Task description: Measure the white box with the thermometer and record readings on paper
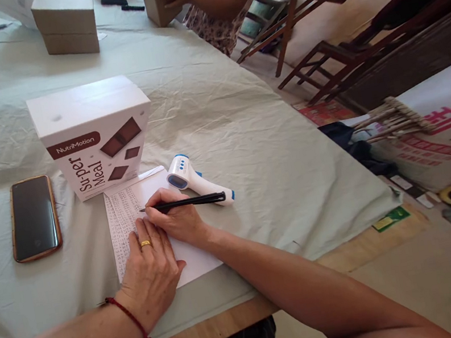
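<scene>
White box (92,125) facing you: "NutriMotion" on brown band (74,144), "Su-per Meal" beneath.
Your paper (123,215): handwriting, too small to read.
White sheeting (415,151), your right: coloured characters, unclear.

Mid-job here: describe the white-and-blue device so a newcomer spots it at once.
On the cloth-covered table, find the white NutriMotion box. Right of it in the picture, and just beyond the right hand, lies the white device. Its gun-like shape and blue trim set it apart from the straight black pen in that hand.
</scene>
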A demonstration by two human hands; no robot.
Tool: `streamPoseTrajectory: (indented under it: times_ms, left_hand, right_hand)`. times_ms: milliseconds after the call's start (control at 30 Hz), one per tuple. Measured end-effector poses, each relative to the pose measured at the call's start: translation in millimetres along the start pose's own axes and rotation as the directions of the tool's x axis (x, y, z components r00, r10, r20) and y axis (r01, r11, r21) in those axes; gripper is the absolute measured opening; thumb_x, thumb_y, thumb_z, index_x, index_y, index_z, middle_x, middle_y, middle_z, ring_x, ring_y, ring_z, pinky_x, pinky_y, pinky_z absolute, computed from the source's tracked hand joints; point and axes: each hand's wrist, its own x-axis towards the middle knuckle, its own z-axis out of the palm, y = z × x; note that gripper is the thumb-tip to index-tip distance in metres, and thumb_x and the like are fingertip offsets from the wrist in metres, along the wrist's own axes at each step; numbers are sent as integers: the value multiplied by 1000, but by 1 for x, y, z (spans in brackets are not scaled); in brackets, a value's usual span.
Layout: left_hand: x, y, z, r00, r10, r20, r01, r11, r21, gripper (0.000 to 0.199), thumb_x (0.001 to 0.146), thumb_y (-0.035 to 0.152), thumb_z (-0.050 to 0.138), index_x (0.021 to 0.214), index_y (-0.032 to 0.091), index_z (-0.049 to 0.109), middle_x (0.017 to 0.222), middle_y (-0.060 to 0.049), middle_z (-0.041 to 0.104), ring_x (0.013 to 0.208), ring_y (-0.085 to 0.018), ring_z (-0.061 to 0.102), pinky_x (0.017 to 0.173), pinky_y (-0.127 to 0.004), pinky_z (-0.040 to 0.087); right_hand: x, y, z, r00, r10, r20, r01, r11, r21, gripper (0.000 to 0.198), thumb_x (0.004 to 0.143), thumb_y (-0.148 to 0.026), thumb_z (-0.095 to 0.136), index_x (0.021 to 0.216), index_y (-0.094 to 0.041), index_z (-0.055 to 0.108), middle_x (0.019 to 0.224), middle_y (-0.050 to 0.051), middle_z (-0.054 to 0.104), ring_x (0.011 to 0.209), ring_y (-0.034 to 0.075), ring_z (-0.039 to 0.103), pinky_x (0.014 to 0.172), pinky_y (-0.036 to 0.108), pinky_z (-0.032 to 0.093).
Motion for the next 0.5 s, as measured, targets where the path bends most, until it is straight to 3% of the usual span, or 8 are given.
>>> streamPoseTrajectory:
  times_ms: [500]
  left_hand:
    - [2,0,0,1000,-8,25,8,1000,-22,71,97,49,52,137,-10,51,136,-37,53,129,-44,54,103,-52,48]
  right_hand:
    - [0,5,0,998,-59,11,59,996,-67,10,77,-23,55,67,-23,53,61,-3,58,56,12,51,57,25,48]
